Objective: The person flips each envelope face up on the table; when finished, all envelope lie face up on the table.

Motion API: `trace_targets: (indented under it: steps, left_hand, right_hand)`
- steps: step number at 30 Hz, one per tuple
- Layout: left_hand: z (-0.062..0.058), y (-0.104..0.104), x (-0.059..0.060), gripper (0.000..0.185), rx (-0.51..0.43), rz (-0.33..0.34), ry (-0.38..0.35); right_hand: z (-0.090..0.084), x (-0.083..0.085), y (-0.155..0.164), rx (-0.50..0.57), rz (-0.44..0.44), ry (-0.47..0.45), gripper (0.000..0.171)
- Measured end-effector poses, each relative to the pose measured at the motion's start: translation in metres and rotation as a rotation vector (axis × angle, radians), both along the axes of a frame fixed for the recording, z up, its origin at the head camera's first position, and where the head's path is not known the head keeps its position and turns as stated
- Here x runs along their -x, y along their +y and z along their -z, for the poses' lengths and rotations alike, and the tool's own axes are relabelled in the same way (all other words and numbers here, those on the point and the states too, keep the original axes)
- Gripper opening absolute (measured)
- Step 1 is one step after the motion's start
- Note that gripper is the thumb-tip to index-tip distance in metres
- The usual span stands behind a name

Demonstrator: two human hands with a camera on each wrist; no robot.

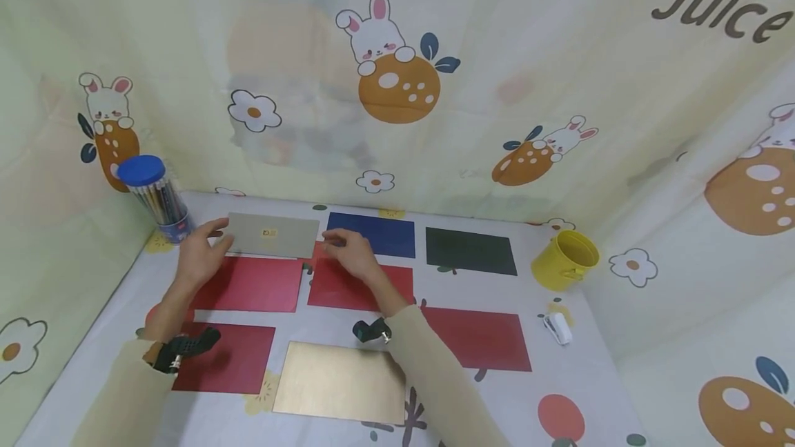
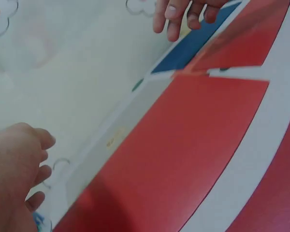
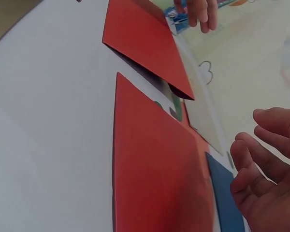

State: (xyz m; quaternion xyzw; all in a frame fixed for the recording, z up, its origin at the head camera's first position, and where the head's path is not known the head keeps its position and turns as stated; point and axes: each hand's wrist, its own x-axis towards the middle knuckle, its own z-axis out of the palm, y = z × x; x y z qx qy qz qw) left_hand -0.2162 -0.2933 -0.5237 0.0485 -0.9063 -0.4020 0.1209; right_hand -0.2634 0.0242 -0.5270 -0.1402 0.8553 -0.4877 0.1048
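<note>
Left hand (image 1: 200,254) touches grey card (image 1: 273,234) left edge, fingers relaxed; right hand (image 1: 350,252) loosely curled at card's right edge, holding nothing.

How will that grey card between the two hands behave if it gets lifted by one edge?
The grey card looks thin and flat, so it is probably light and may bend slightly. It lies flush on the table, so getting under its edge could be fiddly. Its smooth face suggests it may slide when pushed.
</note>
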Motion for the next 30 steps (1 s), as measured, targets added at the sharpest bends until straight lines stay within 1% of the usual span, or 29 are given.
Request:
trace_targets:
  steps: [3,6,10,13,19,22,27,30]
  left_hand:
    - [-0.006,0.011,-0.004,0.044,-0.015,0.022,0.018]
    - [-0.008,0.021,-0.009,0.043,-0.012,0.053,0.024]
    - [-0.008,0.033,-0.014,0.043,-0.018,0.089,0.037]
    - [-0.007,0.044,-0.016,0.044,-0.036,0.119,0.038]
    - [-0.008,0.072,-0.017,0.043,-0.052,0.205,0.048]
    - [-0.007,0.085,-0.017,0.043,-0.065,0.236,0.044]
    - [-0.004,0.111,-0.015,0.042,-0.104,0.282,0.016]
    - [-0.005,0.132,-0.011,0.044,-0.141,0.334,-0.002]
  right_hand:
    - [-0.004,-0.004,0.014,0.035,0.012,-0.003,0.036]
    - [-0.005,-0.009,0.026,0.061,0.037,-0.014,0.034]
    - [-0.002,-0.012,0.038,0.070,0.064,-0.010,0.033]
    - [0.000,-0.014,0.043,0.065,0.068,0.001,0.032]
    - [0.005,-0.018,0.054,0.065,0.076,0.016,0.032]
    - [0.005,-0.021,0.064,0.075,0.083,0.023,0.033]
    - [0.003,-0.025,0.096,0.093,0.114,0.045,0.037]
    - [0.003,-0.027,0.124,0.101,0.157,0.055,0.039]
